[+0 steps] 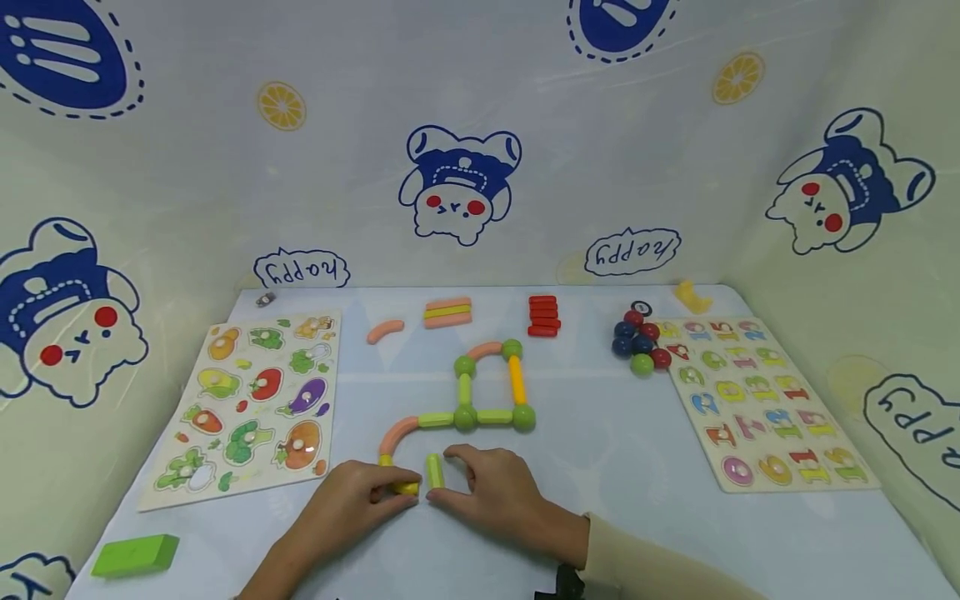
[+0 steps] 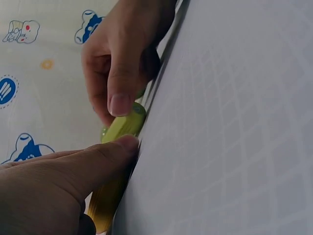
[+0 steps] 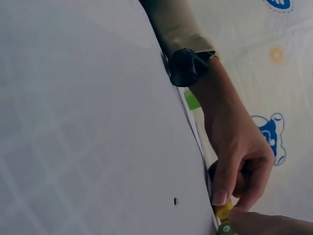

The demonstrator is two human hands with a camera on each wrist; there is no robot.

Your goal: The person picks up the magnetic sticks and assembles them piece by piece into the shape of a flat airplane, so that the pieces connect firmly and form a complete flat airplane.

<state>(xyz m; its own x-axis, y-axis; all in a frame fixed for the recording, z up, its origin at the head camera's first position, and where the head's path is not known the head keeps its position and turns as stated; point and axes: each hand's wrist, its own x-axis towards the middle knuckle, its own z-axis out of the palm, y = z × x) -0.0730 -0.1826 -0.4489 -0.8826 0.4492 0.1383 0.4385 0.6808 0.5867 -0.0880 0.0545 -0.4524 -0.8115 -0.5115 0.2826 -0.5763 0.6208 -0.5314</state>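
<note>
In the head view my left hand [image 1: 358, 500] pinches a yellow stick [image 1: 407, 489] near the table's front, its thumb lying along it. Beside it, my right hand [image 1: 498, 492] holds a short light-green stick [image 1: 435, 472] between thumb and index finger. A bit of yellow [image 1: 386, 459] shows above the left fingers, at the lower end of a pink curved piece [image 1: 397, 435]. That curve meets a green stick [image 1: 435, 420], which leads to a four-sided frame of sticks and green balls [image 1: 465, 417]. Both sticks sit close together in the left wrist view, the light-green one [image 2: 122, 125] under the right thumb.
A vegetable puzzle board [image 1: 258, 400] lies left, a number puzzle board [image 1: 772, 417] right. Along the back are a loose pink curve [image 1: 386, 331], pink and yellow sticks [image 1: 447, 312], red sticks [image 1: 543, 317] and coloured balls [image 1: 642, 343]. A green block [image 1: 135, 556] sits front left.
</note>
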